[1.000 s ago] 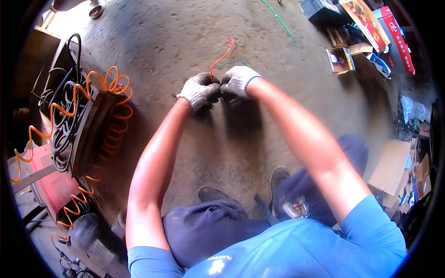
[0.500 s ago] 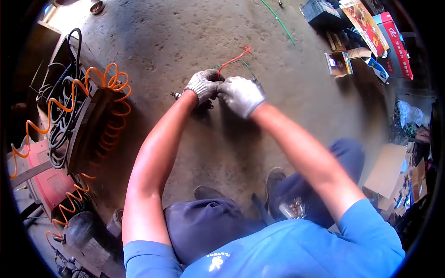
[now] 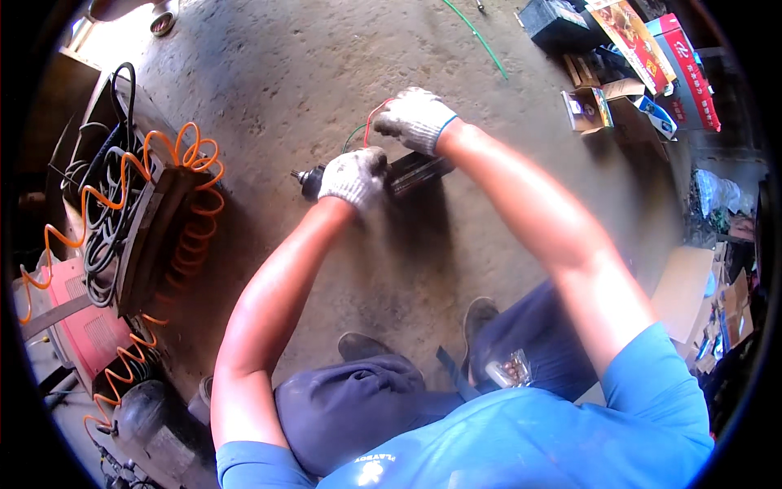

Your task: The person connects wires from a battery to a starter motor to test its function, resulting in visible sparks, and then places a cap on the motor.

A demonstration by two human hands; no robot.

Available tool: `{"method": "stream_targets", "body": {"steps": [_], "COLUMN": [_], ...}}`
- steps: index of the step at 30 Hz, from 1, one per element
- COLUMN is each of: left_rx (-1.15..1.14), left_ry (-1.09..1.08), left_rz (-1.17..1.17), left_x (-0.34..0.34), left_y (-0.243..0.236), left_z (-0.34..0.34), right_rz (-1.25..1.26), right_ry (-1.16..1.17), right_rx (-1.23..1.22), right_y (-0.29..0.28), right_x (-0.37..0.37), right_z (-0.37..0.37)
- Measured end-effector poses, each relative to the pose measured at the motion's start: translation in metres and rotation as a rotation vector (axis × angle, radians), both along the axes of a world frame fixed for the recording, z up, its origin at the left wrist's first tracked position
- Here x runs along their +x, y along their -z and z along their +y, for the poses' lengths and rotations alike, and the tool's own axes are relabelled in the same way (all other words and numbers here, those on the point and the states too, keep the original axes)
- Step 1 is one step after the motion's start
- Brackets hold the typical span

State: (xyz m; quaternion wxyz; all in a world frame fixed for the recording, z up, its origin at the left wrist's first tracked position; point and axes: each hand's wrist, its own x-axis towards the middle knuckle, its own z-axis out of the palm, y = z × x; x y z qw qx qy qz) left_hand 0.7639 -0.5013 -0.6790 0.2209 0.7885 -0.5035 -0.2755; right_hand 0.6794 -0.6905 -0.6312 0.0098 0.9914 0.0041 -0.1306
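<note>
A dark cylindrical motor point(image 3: 419, 171) with a metal shaft at its left end lies crosswise in front of me, just above the concrete floor or on it; I cannot tell which. My left hand point(image 3: 356, 178), in a white knitted glove, is closed over its middle, fingertips hidden. A red wire point(image 3: 369, 122) and a green wire point(image 3: 352, 137) rise from behind that hand. Above the motor's right part is my right hand point(image 3: 417, 118), gloved too, its fingers soiled and curled together at the end of the red wire.
An orange coiled hose point(image 3: 213, 200) and grey cables point(image 3: 110, 220) hang at the left, over a pink machine point(image 3: 85, 306). A black battery-like box point(image 3: 562, 24) and cartons point(image 3: 684, 73) stand at the far right. A green strip point(image 3: 481, 41) lies on the floor. A clear packet point(image 3: 511, 368) rests by my leg.
My hands have parted. The right has moved up and away with the red wire; the left has shifted slightly down onto the motor, whose right part now shows.
</note>
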Motion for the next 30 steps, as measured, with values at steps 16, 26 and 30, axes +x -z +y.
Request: {"method": "stream_targets", "body": {"steps": [16,26,30], "left_rx": [-0.055,0.117,0.116], "left_ry": [-0.116,-0.169,-0.165], "left_rz": [0.232,0.462,0.398], "left_x": [-0.002,0.014,0.014], "left_y": [0.027,0.018,0.010], "left_z": [0.001,-0.001,-0.003], "right_rz": [0.166,0.373,0.316], "right_ry": [-0.019,0.267,0.330], "right_rx": [-0.080,0.222,0.342], "right_y": [0.048,-0.066,-0.088], "right_x": [0.033,-0.061,-0.118], "right_z": [-0.028,-0.034,0.023]}}
